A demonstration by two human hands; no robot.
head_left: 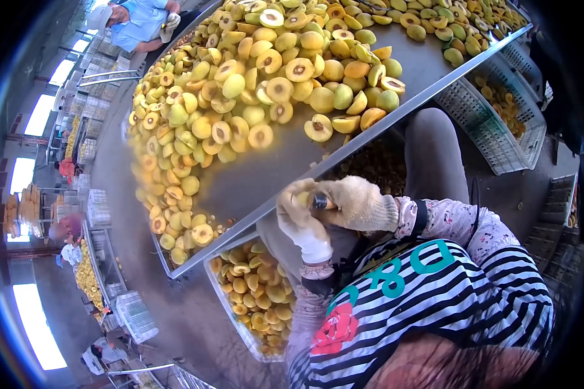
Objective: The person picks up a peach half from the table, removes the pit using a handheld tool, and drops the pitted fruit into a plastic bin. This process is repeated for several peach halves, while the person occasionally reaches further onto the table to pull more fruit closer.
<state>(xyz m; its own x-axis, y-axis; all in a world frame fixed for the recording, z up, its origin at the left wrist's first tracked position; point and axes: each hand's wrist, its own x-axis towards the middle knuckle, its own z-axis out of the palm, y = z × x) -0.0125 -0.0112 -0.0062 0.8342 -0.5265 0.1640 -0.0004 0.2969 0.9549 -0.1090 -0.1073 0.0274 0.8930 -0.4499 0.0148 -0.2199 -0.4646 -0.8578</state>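
Note:
My left hand (302, 217), in a whitish glove, is closed around a yellow fruit piece (303, 198) that shows only in part. My right hand (363, 202), in a tan knitted glove, grips a small tool with a black and orange handle (320, 201); its working end is hidden between the hands. Both hands meet just over the near metal rim of the table (272, 204). Beyond them lies a large heap of yellow-green apricot halves (240, 97), many with brown pits in their cut faces.
A white crate of apricot halves (256, 292) stands below the table at left. On the right is another crate (493, 129) with fruit inside. Dark scraps (376, 159) lie beneath the rim near my knee. Across the table works a person in a blue shirt (139, 23).

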